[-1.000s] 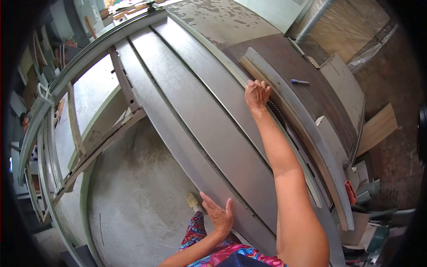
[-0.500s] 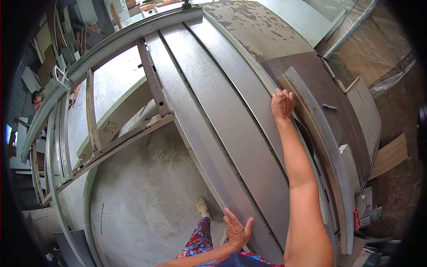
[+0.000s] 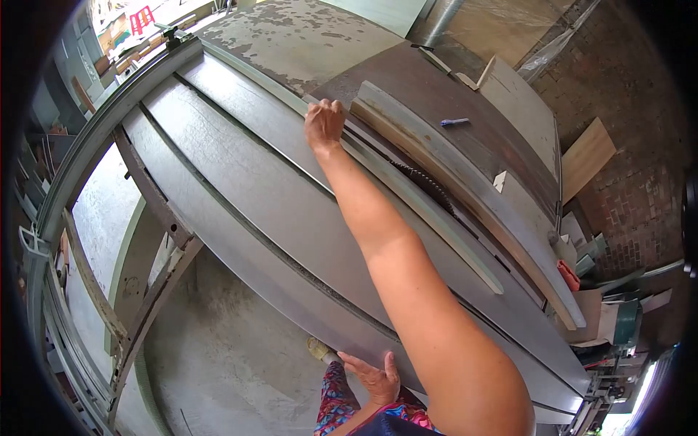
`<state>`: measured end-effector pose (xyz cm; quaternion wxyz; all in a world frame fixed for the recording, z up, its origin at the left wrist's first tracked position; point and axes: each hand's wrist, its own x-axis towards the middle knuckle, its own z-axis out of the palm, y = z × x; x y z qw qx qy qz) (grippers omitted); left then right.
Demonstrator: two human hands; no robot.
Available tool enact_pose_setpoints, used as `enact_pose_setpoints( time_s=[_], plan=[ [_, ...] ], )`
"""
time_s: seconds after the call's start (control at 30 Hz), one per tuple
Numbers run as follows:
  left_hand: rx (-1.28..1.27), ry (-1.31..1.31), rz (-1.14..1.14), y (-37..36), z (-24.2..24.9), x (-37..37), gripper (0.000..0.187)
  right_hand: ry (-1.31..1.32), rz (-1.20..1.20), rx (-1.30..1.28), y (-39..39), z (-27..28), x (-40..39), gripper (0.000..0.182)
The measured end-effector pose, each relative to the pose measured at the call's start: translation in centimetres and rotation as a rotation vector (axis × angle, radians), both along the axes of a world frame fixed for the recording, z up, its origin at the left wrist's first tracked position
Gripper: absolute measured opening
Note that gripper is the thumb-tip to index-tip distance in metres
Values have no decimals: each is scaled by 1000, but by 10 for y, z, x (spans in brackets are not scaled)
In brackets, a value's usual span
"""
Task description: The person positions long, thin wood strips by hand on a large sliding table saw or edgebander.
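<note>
My right hand [image 3: 325, 125] reaches far out across the metal sliding table of a saw [image 3: 247, 167], its fingers curled closed over a long, narrow, pale green strip [image 3: 429, 229]. The strip lies lengthwise along the table's right side and runs on past my hand. Just to its right, a toothed saw blade [image 3: 423, 182] shows in a dark slot, nearer to my body than the hand is. Close to me, my left hand [image 3: 374, 378] rests at the table's near edge with fingers spread and nothing in them.
Right of the blade stands a long fence [image 3: 465, 182]. Beyond it, a blue marker [image 3: 455, 122] lies on the brown tabletop [image 3: 407, 80]. A metal frame [image 3: 145, 312] extends at left. Board offcuts [image 3: 589, 156] lean near the brick wall [image 3: 625, 196].
The view has swung to the right. My right hand has moved forward, farther beyond the blade, and the strip's near end has shifted forward too. My left hand stays by the table's edge.
</note>
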<state>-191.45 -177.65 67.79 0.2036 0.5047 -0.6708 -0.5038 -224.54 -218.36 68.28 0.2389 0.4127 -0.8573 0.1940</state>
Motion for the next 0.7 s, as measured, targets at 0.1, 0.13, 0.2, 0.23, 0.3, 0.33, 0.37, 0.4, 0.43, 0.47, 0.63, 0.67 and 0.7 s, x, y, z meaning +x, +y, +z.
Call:
enact_pose_setpoints(
  time_s=[0.1,0.13,0.2,0.23,0.3,0.33,0.37,0.4,0.43,0.47,0.63,0.67,0.7],
  plan=[
    [10,-22,-48,0,-1,7,99,-41,22,-41,14,13,5,22],
    [5,-33,-63,-1,-1,7,100,-64,43,2,28,16,6,19],
    [-7,-6,-65,1,-9,10,101,-19,100,26,64,18,10,21],
    [-14,6,-70,0,-12,11,102,-24,85,41,77,20,13,19],
    [-73,9,-79,-4,-9,13,102,0,94,87,90,21,13,27],
    [-100,14,-91,-6,-8,14,102,14,90,113,91,21,11,31],
    [-107,38,-97,-8,-9,14,102,40,110,76,87,19,9,24],
    [-111,61,-104,-10,-10,15,102,63,129,40,81,15,6,17],
    [-116,83,-111,-12,-12,16,102,86,147,4,75,13,3,10],
    [-110,90,-136,-12,-15,19,101,91,128,29,70,11,0,17],
    [-105,57,-168,-7,-28,29,97,122,57,88,39,5,-12,30],
    [-101,63,-164,-7,-29,28,96,144,74,54,33,3,-14,21],
    [-93,102,-158,-9,-31,29,94,167,91,20,28,2,-17,13]
  ],
)
